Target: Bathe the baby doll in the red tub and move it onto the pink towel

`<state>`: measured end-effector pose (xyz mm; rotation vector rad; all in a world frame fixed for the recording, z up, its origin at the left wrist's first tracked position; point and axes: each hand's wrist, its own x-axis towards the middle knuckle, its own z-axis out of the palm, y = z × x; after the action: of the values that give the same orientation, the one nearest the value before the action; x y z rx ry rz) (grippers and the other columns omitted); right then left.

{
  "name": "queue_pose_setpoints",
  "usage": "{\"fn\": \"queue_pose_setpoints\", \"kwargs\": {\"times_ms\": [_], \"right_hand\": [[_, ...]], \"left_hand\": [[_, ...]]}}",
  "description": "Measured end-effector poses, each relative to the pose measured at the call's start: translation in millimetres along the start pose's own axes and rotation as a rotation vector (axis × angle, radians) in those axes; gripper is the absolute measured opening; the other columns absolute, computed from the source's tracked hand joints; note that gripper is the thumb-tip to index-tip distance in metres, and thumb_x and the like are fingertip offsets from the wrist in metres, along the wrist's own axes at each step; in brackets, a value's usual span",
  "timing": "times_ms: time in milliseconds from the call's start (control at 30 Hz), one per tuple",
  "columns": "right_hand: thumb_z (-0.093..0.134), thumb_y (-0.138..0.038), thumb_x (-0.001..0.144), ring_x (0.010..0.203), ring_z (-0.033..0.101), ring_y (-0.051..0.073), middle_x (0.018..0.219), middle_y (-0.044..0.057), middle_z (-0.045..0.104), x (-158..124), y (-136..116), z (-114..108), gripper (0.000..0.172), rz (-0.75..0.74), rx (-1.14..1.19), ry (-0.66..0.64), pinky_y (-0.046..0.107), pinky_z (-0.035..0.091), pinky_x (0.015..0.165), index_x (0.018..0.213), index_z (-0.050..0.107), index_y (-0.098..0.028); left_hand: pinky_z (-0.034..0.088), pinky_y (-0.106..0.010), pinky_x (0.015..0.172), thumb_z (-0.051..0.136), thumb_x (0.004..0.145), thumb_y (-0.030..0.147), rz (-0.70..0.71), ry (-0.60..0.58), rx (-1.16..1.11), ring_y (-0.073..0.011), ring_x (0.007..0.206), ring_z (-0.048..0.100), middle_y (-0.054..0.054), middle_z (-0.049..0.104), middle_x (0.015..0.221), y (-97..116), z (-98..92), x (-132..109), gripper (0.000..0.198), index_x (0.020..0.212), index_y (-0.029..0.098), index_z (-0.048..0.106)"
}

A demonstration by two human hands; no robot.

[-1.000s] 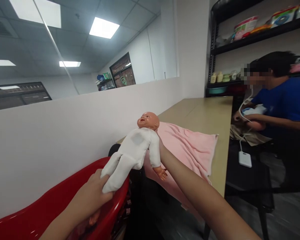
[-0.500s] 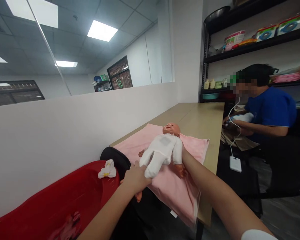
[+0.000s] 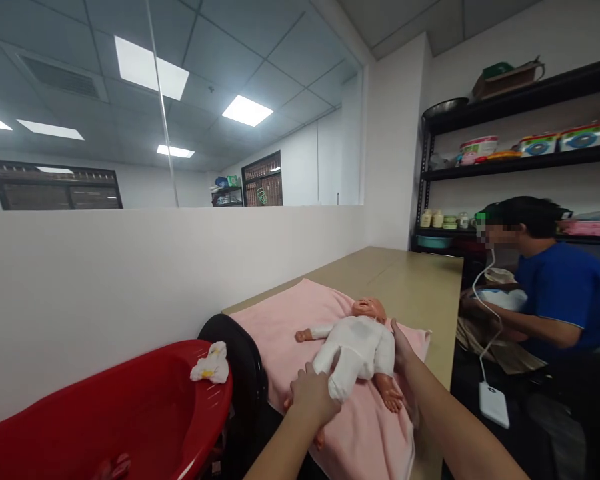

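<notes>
A baby doll [image 3: 357,343] in a white suit lies face up on a pink towel [image 3: 290,307], its head toward the far side of the table. My left hand [image 3: 314,395] is wrapped round the doll's lower legs, and its bare feet stick out below. At the doll's shoulder, on the right, my right hand [image 3: 403,343] touches its side; most of those fingers are hidden behind the doll. Both doll arms lie out from the body.
A red tub [image 3: 130,393] with a white cloth [image 3: 211,363] on its rim stands at the left, beside a black chair [image 3: 235,340]. The tan table [image 3: 410,270] runs back to shelves [image 3: 520,170]. A person in blue [image 3: 570,287] sits at the right, near a white power bank [image 3: 493,404].
The view has tilted up and shifted. The doll lies flatter on the towel, its arm on the left now stretched outward. My left hand still holds the legs; my right hand shows more beside the shoulder.
</notes>
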<state>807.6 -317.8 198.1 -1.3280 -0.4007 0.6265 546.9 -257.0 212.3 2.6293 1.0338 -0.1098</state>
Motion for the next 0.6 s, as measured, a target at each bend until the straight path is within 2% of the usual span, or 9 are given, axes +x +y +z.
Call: {"fn": "queue_pose_setpoints", "kwargs": {"times_ms": [67,133,233,300,400,467,533,567,600], "right_hand": [[0.026,-0.069,0.098,0.099,0.075,0.035,0.108,0.025,0.076,6,9,-11,0.075,0.162,0.116,-0.097,0.046,0.059,0.088,0.085,0.076,-0.015],[0.038,-0.069,0.094,0.102,0.075,0.035,0.110,0.024,0.076,9,17,-23,0.065,0.210,0.187,-0.110,0.044,0.057,0.094,0.086,0.076,-0.017],[0.060,-0.062,0.084,0.112,0.072,0.036,0.114,0.020,0.077,1,27,-41,0.043,0.075,0.117,-0.018,0.045,0.055,0.101,0.088,0.075,-0.022],[0.067,-0.055,0.076,0.124,0.067,0.036,0.122,0.016,0.075,-19,35,-53,0.035,-0.076,0.006,0.091,0.045,0.050,0.111,0.093,0.075,-0.025],[0.070,-0.049,0.072,0.138,0.057,0.037,0.136,0.013,0.068,-78,60,-68,0.042,-0.339,-0.272,0.266,0.049,0.034,0.125,0.109,0.075,-0.028],[0.068,-0.047,0.075,0.137,0.057,0.039,0.138,0.010,0.067,-135,86,-70,0.048,-0.500,-0.434,0.275,0.056,0.033,0.125,0.121,0.073,-0.035],[0.066,-0.044,0.075,0.136,0.057,0.039,0.139,0.005,0.067,-202,117,-62,0.050,-0.685,-0.551,0.096,0.058,0.049,0.113,0.124,0.070,-0.052],[0.066,-0.046,0.073,0.135,0.057,0.041,0.134,0.005,0.068,-236,132,-56,0.049,-0.770,-0.615,-0.085,0.059,0.058,0.099,0.120,0.069,-0.059],[0.067,-0.051,0.070,0.133,0.058,0.040,0.129,0.004,0.070,-269,147,-48,0.043,-0.795,-0.644,-0.184,0.057,0.063,0.086,0.111,0.071,-0.064]], "left_hand": [[0.047,-0.056,0.104,0.059,0.079,0.054,0.002,-0.002,-0.003,-0.0407,0.134,0.050,-0.021,0.048,0.147,3,3.1,2,0.072,0.142,0.020,0.056],[0.046,-0.056,0.105,0.059,0.080,0.053,0.005,0.001,-0.003,-0.0404,0.134,0.050,-0.021,0.048,0.148,4,6.7,3,0.070,0.142,0.020,0.057],[0.044,-0.056,0.109,0.058,0.082,0.052,0.005,0.038,-0.017,-0.0397,0.135,0.051,-0.020,0.049,0.149,3,15.2,4,0.066,0.140,0.020,0.059],[0.042,-0.055,0.113,0.059,0.083,0.052,0.006,0.094,-0.028,-0.0395,0.139,0.049,-0.020,0.046,0.154,2,21.5,3,0.067,0.142,0.020,0.058],[0.035,-0.059,0.119,0.060,0.087,0.044,-0.001,0.175,0.015,-0.0414,0.149,0.037,-0.022,0.035,0.165,8,28.9,-3,0.067,0.149,0.018,0.053],[0.026,-0.066,0.122,0.058,0.091,0.037,0.011,0.208,0.071,-0.0424,0.155,0.028,-0.023,0.026,0.169,16,36.0,-13,0.066,0.153,0.017,0.049],[0.020,-0.070,0.124,0.054,0.094,0.033,0.081,0.254,0.079,-0.0418,0.157,0.022,-0.020,0.023,0.171,24,51.1,-32,0.063,0.155,0.017,0.047],[0.020,-0.068,0.125,0.052,0.096,0.031,0.151,0.292,0.052,-0.0401,0.158,0.021,-0.018,0.023,0.171,26,62.8,-45,0.060,0.154,0.018,0.049],[0.023,-0.064,0.127,0.052,0.097,0.031,0.245,0.344,0.006,-0.0383,0.158,0.023,-0.015,0.026,0.171,26,77.2,-60,0.056,0.151,0.019,0.053]]}}
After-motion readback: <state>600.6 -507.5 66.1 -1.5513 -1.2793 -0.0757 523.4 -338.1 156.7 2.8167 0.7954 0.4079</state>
